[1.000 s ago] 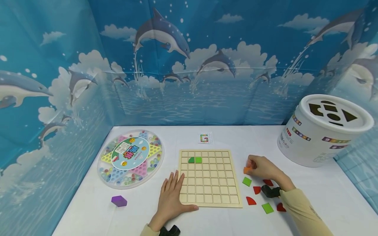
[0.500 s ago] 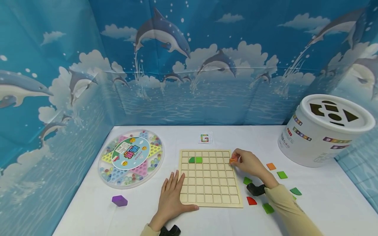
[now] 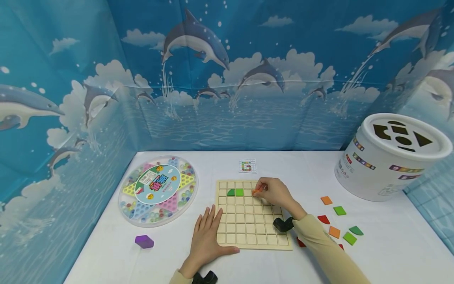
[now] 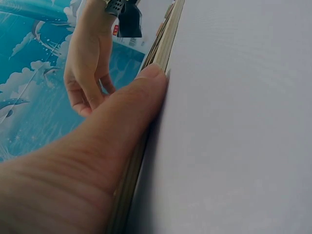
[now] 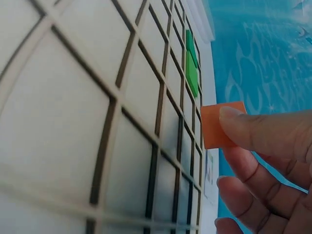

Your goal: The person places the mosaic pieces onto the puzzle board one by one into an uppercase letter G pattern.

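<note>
My right hand (image 3: 274, 192) pinches an orange square tile (image 5: 219, 126) between thumb and fingers, over the second row of the wooden grid board (image 3: 244, 228). To the tile's left, a green square tile (image 3: 239, 192) and a dark green quarter-circle tile (image 3: 231, 192) sit side by side in that row. My left hand (image 3: 205, 240) lies with straight, spread fingers at the board's lower left corner. In the left wrist view its thumb (image 4: 131, 107) rests against the board's edge.
Right of the board lie loose tiles, among them an orange square (image 3: 326, 200) and a red quarter-circle (image 3: 323, 219). A white bucket (image 3: 376, 173) stands behind them. A small pattern card (image 3: 247, 166) lies beyond the board. Leftward are a round marble game (image 3: 157, 191) and a purple block (image 3: 144, 241).
My right hand has carried the orange tile leftward from the loose pieces to above the board's second row. My left hand has stayed in place.
</note>
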`<state>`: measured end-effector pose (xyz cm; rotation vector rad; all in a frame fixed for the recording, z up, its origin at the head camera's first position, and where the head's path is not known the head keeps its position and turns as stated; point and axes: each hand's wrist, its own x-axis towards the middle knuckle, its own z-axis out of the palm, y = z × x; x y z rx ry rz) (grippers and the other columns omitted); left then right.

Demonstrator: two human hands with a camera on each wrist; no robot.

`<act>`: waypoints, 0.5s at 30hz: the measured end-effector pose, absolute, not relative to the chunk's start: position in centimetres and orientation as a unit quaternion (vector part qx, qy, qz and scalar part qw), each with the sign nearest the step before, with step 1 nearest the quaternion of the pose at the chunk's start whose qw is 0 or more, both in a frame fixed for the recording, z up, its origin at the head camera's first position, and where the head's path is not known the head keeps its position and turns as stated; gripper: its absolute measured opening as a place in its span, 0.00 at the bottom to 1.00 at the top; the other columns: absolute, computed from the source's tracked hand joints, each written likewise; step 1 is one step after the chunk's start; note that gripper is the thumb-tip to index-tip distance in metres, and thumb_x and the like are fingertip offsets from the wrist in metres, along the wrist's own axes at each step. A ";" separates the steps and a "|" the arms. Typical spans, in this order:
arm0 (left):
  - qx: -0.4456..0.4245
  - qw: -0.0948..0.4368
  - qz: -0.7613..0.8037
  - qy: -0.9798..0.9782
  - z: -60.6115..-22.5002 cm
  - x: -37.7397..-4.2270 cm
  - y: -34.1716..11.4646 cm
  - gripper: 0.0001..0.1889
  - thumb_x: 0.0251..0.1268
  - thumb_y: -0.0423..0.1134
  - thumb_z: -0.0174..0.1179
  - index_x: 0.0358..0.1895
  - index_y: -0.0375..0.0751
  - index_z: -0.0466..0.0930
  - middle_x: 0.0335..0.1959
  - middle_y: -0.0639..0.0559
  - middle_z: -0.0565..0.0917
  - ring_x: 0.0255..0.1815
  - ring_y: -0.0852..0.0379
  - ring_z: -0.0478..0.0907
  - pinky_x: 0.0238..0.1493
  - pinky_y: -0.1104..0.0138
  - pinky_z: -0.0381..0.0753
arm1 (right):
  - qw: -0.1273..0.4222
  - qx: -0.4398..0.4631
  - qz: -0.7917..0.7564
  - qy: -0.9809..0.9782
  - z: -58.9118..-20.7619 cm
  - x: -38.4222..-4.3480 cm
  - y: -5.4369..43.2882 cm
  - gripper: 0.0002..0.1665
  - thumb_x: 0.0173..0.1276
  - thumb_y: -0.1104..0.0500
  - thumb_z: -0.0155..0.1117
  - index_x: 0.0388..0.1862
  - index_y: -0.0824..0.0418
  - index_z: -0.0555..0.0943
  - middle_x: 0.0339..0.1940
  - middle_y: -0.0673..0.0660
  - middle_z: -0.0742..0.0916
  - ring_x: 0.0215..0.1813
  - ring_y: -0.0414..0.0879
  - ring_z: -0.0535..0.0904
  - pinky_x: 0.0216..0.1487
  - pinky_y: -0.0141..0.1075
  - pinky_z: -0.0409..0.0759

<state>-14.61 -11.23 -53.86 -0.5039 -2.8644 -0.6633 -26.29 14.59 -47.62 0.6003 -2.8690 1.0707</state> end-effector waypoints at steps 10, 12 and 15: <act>-0.174 0.096 -0.216 -0.956 -53.8 -14.6 -11.2 0.64 0.33 0.79 0.60 0.73 0.39 0.56 0.73 0.38 0.55 0.73 0.40 0.48 0.67 0.46 0.47 | 0.005 0.189 0.351 -0.917 -47.9 -26.9 12.5 0.08 0.58 0.60 0.72 0.28 0.55 0.79 0.23 0.45 0.79 0.22 0.40 0.71 0.24 0.36 0.70; -0.174 0.094 -0.214 -0.957 -53.7 -14.6 -11.2 0.64 0.34 0.79 0.60 0.73 0.39 0.56 0.73 0.38 0.55 0.73 0.40 0.47 0.67 0.46 0.48 | 0.002 0.188 0.351 -0.917 -47.9 -26.9 12.4 0.08 0.58 0.60 0.72 0.28 0.56 0.79 0.23 0.46 0.79 0.22 0.41 0.71 0.23 0.36 0.69; -0.174 0.096 -0.208 -0.958 -53.7 -14.5 -11.2 0.64 0.34 0.80 0.59 0.73 0.39 0.56 0.73 0.38 0.55 0.73 0.40 0.48 0.67 0.46 0.48 | -0.001 0.186 0.345 -0.920 -47.9 -27.0 12.2 0.08 0.58 0.61 0.72 0.28 0.56 0.79 0.23 0.46 0.79 0.22 0.40 0.72 0.24 0.36 0.70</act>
